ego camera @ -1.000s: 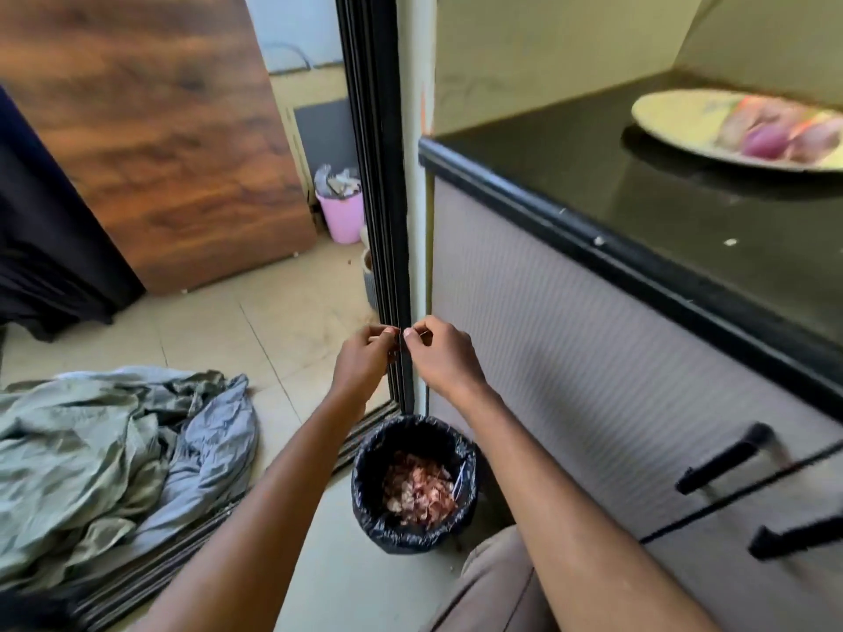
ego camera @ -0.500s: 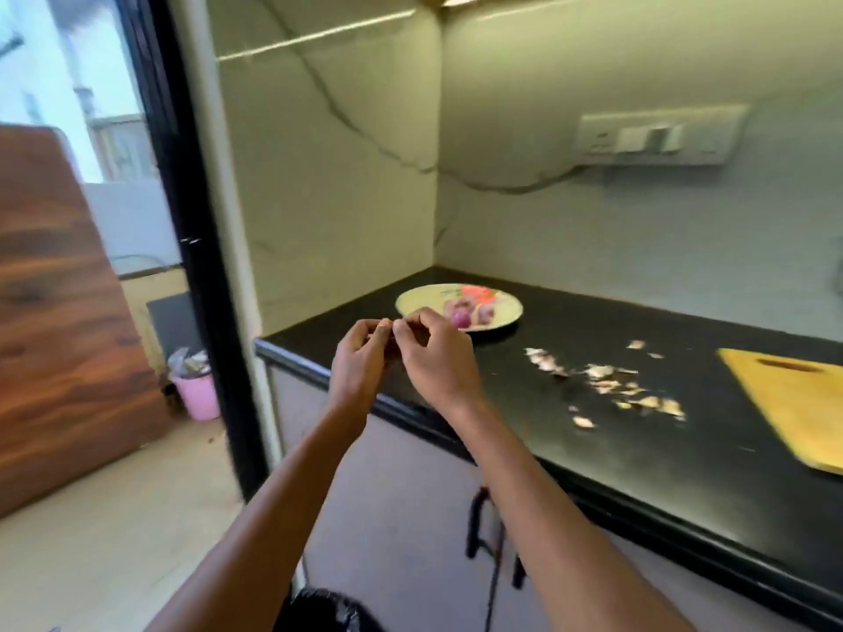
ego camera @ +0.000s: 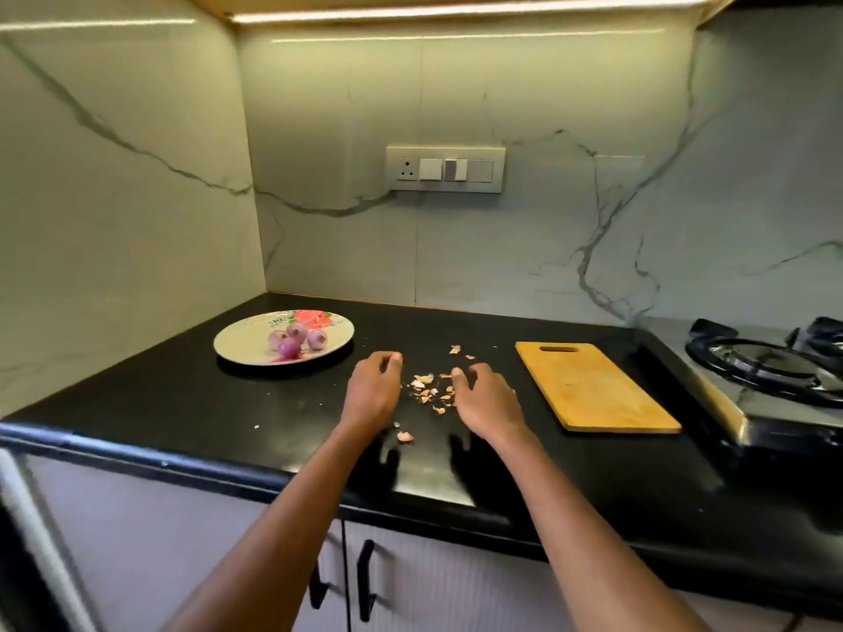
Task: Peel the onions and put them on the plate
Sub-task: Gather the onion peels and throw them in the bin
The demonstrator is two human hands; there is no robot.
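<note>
While four peeled onions (ego camera: pixel 297 339) are sitting on the plate (ego camera: pixel 237 346) beyond the left hand (ego camera: pixel 372 394), both hands are hovering loosely curled, holding nothing. Between it and the right hand (ego camera: pixel 488 399) are lying the skins (ego camera: pixel 429 387), probably light and brittle, best pinched in clusters.

I see purple onions (ego camera: pixel 296 338) on a cream plate (ego camera: pixel 241 342) with a red flower print, a black counter (ego camera: pixel 182 399), and a tan wooden board (ego camera: pixel 593 390) at right.
</note>
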